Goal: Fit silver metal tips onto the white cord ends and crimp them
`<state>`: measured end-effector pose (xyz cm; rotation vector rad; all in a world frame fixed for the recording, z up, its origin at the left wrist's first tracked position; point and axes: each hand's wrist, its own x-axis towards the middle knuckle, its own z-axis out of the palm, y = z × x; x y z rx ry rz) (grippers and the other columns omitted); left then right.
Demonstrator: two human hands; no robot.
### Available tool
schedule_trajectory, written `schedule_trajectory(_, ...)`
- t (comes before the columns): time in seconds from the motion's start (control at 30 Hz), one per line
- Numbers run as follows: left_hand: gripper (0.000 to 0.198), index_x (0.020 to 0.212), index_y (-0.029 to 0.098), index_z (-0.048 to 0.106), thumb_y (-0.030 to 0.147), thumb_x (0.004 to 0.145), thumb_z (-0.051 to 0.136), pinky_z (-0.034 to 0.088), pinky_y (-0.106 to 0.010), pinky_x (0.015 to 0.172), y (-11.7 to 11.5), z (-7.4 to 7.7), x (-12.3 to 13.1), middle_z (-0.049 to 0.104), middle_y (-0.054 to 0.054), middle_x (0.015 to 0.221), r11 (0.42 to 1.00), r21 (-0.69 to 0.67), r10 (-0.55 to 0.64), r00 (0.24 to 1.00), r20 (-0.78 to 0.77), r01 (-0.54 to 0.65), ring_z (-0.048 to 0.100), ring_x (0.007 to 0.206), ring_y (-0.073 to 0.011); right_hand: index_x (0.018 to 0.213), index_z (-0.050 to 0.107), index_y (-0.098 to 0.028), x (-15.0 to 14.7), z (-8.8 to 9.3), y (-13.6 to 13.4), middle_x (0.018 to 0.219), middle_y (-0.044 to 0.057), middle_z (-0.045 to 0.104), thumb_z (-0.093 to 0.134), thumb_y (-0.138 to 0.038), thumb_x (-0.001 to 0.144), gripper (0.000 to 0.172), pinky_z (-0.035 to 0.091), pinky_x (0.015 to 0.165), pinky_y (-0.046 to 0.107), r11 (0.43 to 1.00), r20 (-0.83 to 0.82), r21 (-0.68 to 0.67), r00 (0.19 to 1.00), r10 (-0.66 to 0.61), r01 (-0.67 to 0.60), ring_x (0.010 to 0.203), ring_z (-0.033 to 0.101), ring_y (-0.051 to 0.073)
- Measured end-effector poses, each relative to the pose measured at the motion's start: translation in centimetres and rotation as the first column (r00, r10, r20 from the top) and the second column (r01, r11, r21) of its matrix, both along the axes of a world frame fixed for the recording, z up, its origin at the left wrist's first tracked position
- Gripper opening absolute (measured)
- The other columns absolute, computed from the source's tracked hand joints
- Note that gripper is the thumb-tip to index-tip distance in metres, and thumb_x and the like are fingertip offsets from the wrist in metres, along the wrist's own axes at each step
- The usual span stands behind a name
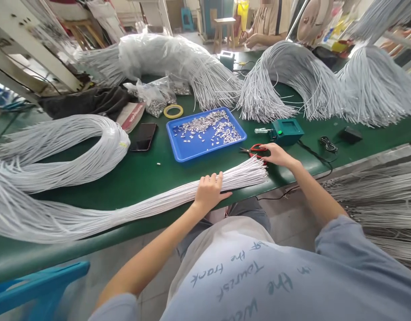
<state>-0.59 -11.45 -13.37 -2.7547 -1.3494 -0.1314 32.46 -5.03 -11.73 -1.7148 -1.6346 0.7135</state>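
A long bundle of white wires (174, 195) lies along the front of the table, its cut ends fanned out at the right. My left hand (208, 191) is laid over this bundle, fingers curled across it and thumb sticking out to the right. Just beyond the wire ends, my right hand (278, 155) has its fingers on the red handles of a pair of scissors (258, 147), whose tips point left. Behind the scissors sits a blue tray (188, 153) with many small silvery metal pieces. A green box-shaped device (287, 130) stands close to my right hand.
A coiled wire bundle (105, 147) and a phone (144, 137) lie at left. Yellow tape (173, 111) and bagged metal parts (155, 100) are behind the tray. Large wire bundles (292, 71) line the back. A co-worker's hands (254, 40) show beyond. A blue stool (41, 285) stands front left.
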Motion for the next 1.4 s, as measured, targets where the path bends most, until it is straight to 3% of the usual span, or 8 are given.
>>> schedule_trajectory(0.1,0.06,0.134,0.011,0.058,0.053,0.091,0.056,0.047,-0.043,0.076,-0.2,-0.6,0.4,0.069,-0.018,0.108,0.999,0.038,0.0,1.0,0.029,-0.001,0.065,0.087,-0.0317,0.09,0.078,-0.02,1.2,-0.5,-0.7,0.089,0.008,0.076,0.077,-0.011,0.054,0.037,0.048,0.097,0.05,1.0,0.105,0.011,0.995,-0.005,0.004,0.097,0.064,0.03)
schedule_trajectory(0.23,0.053,0.132,0.013,0.06,0.049,0.093,0.054,0.047,-0.042,0.074,-0.2,-1.1,-0.4,0.07,-0.017,0.107,0.998,0.066,-0.018,0.999,0.05,0.015,0.065,0.085,-0.0305,0.081,0.075,-0.018,3.0,-2.2,-3.4,0.088,0.011,0.075,0.067,-0.015,0.066,0.018,0.051,0.089,0.047,0.982,0.179,0.07,0.966,-0.187,0.176,0.087,0.066,0.027)
schedule_trajectory(0.4,0.051,0.126,0.011,0.062,0.049,0.093,0.054,0.047,-0.042,0.071,1.3,-1.0,-1.0,0.071,-0.016,0.103,0.992,0.051,-0.115,0.992,0.058,0.112,0.066,0.082,-0.0306,0.09,0.073,-0.015,3.3,-4.1,-6.2,0.091,0.013,0.075,0.059,-0.025,0.075,0.023,0.055,0.077,0.04,0.936,0.149,0.117,0.925,-0.348,0.333,0.078,0.068,0.023)
schedule_trajectory(0.77,0.057,0.124,0.01,0.062,0.057,0.094,0.048,0.047,-0.038,0.069,6.6,-1.1,-1.4,0.071,-0.017,0.1,0.98,0.044,-0.194,0.981,0.026,0.193,0.067,0.081,-0.027,0.08,0.071,-0.018,2.9,-4.4,-6.7,0.086,0.01,0.071,0.059,-0.03,0.068,0.021,0.053,0.076,0.037,0.914,0.13,0.137,0.908,-0.399,0.382,0.071,0.063,0.02)
schedule_trajectory(1.0,0.052,0.137,0.013,0.053,0.046,0.097,0.048,0.049,-0.035,0.092,7.0,-1.0,-2.0,0.062,-0.014,0.135,0.967,0.009,-0.255,0.967,0.003,0.255,0.065,0.11,-0.0246,0.074,0.065,-0.018,2.7,-3.7,-7.0,0.078,0.012,0.066,0.057,-0.037,0.059,0.025,0.049,0.077,0.041,0.9,0.133,0.09,0.891,-0.434,0.425,0.068,0.058,0.023)
schedule_trajectory(1.13,0.047,0.136,0.015,0.055,0.042,0.098,0.047,0.046,-0.041,0.102,4.9,-1.0,-8.3,0.059,-0.013,0.141,0.992,0.077,-0.103,0.995,0.005,0.103,0.059,0.124,-0.0275,0.07,0.062,-0.021,2.6,-3.4,-7.1,0.074,0.011,0.064,0.056,-0.044,0.052,0.03,0.048,0.076,0.044,0.89,0.12,0.058,0.882,-0.456,0.452,0.063,0.055,0.024)
schedule_trajectory(1.27,0.057,0.13,0.006,0.057,0.048,0.092,0.056,0.056,-0.042,0.083,2.2,-0.1,-20.0,0.07,-0.021,0.117,0.982,0.118,0.15,0.989,0.004,-0.15,0.07,0.097,-0.0311,0.068,0.06,-0.024,2.2,-3.0,-7.2,0.075,0.011,0.065,0.056,-0.047,0.048,0.031,0.047,0.077,0.047,0.877,0.124,0.026,0.869,-0.48,0.481,0.063,0.055,0.027)
schedule_trajectory(1.4,0.05,0.122,0.007,0.062,0.047,0.093,0.054,0.054,-0.042,0.094,-0.5,2.0,-30.5,0.07,-0.019,0.114,0.96,0.096,0.268,0.963,-0.034,-0.264,0.068,0.105,-0.031,0.066,0.056,-0.029,1.7,-2.5,-7.1,0.072,0.011,0.062,0.055,-0.045,0.047,0.025,0.046,0.078,0.05,0.866,0.145,0.016,0.855,-0.497,0.5,0.066,0.056,0.031)
